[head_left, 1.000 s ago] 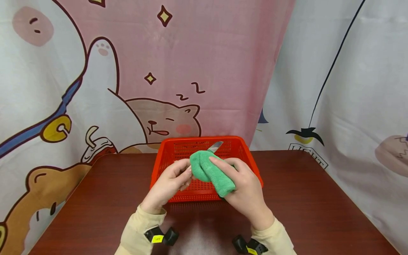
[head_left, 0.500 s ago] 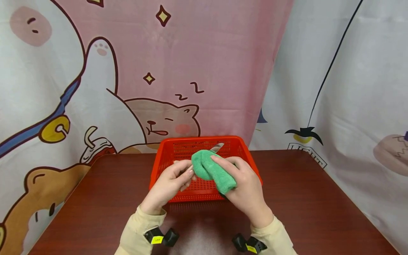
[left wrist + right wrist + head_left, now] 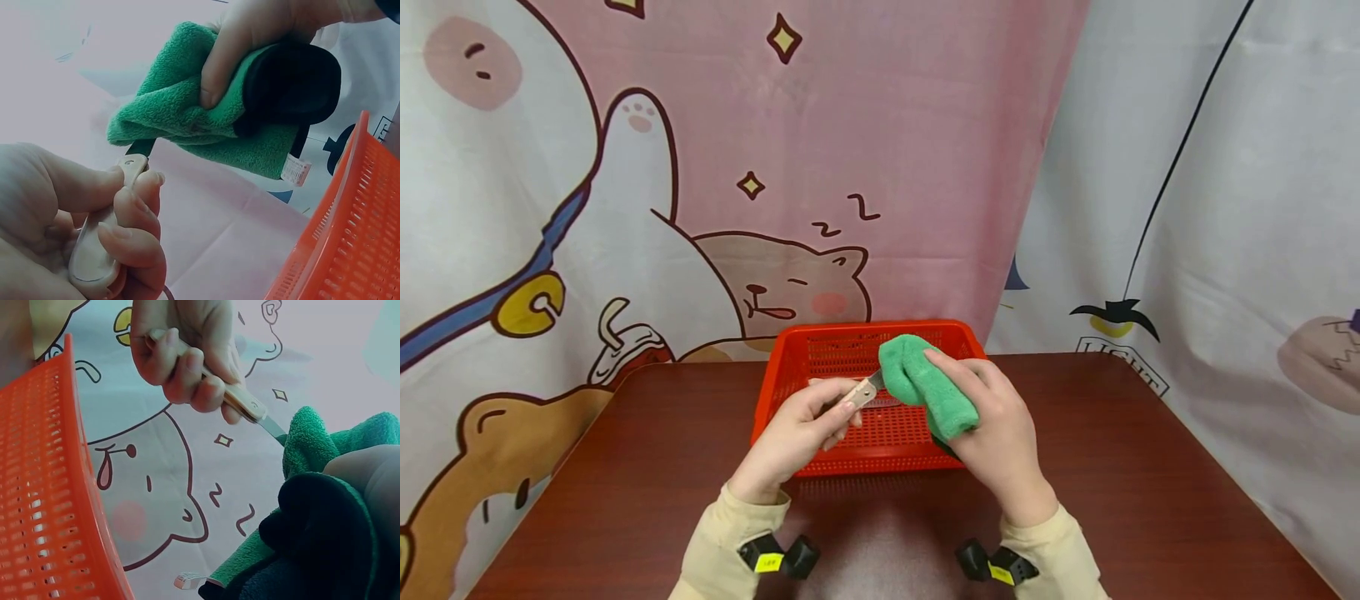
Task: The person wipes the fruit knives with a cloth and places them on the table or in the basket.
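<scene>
My left hand (image 3: 805,427) grips a knife (image 3: 860,395) by its pale handle, thumb and fingers curled round it. A short dark stretch of blade (image 3: 141,147) shows between the handle and a green cloth (image 3: 925,390); the rest of the blade is hidden in the cloth. The cloth, folded over the blade, is held by my right hand (image 3: 1000,437). Its dark underside and a small white tag (image 3: 295,170) show in the left wrist view. Both hands are raised over a red plastic basket (image 3: 880,463).
The basket stands on a dark brown table (image 3: 1120,467), near its back edge. Something pale (image 3: 882,402) lies inside it, partly covered by the hands. Behind the table hangs a printed curtain (image 3: 925,167) with cartoon animals.
My right hand and the cloth have slid right along the knife, away from my left hand. The handle's end and blade base are now exposed; the blade tip, visible before, is covered.
</scene>
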The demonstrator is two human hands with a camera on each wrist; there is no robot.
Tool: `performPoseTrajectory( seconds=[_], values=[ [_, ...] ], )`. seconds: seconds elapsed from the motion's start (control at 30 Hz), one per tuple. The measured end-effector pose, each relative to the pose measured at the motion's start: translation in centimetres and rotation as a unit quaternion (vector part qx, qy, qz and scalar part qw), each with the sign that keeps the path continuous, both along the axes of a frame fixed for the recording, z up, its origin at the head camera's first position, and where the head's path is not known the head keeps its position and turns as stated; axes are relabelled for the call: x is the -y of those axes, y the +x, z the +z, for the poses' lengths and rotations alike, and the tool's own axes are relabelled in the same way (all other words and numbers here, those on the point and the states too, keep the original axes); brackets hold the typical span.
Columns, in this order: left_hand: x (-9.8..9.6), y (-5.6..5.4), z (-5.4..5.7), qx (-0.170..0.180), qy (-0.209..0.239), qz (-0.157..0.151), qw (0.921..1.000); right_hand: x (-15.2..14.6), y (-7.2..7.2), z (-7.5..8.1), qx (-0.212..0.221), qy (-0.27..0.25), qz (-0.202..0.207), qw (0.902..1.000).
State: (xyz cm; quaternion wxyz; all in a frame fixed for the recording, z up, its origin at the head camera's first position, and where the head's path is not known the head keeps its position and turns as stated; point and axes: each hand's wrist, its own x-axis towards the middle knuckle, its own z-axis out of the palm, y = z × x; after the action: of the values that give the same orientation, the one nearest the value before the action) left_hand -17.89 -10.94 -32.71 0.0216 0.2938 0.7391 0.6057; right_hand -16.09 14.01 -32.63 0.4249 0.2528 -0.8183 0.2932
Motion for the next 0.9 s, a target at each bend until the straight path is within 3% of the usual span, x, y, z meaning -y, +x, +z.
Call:
performPoseTrajectory(
  seconds=[0.9],
  values=[
    [0.4, -0.7, -0.5, 0.012, 0.022, -0.029, 0.9993, -2.0, 0.1, 1.0, -0.020, -0.038, -0.035, 0.9985]
  ],
)
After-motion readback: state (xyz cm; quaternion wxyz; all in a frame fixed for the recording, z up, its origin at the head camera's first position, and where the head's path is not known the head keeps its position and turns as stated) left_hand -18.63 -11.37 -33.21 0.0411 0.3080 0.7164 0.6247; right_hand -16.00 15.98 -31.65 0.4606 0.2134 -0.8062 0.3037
